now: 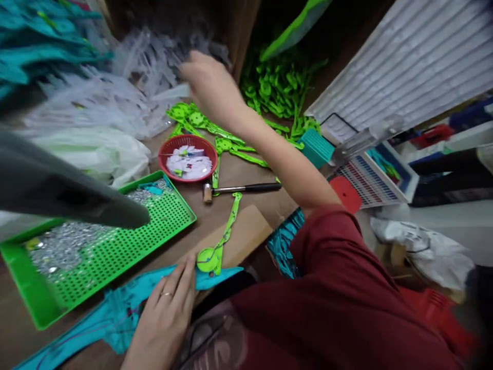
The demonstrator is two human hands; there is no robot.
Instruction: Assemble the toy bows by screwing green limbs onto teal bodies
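My left hand (165, 304) lies flat, fingers stretched out together, on a long teal plastic part (127, 303). Its fingertips are beside the round end of a lime-green plastic part (208, 260), which has a thin dark line along it and lies partly on a brown cardboard piece (246, 231). Stretched far forward, my right hand (211, 82) is above the near edge of a heap of translucent white plastic pieces (150, 67). Motion blurs it and its fingers are turned away, so whether it grips a white piece is unclear. A hammer (246, 188) lies on the table between my hands.
A green perforated tray (154, 210) holds many small metal bits. Beside it stands a red basket (165, 167) with white pieces. Lime-green parts (269, 92) pile up at the back. A grey bar (77, 180) juts in over the tray. A teal basket (316, 148) stands right.
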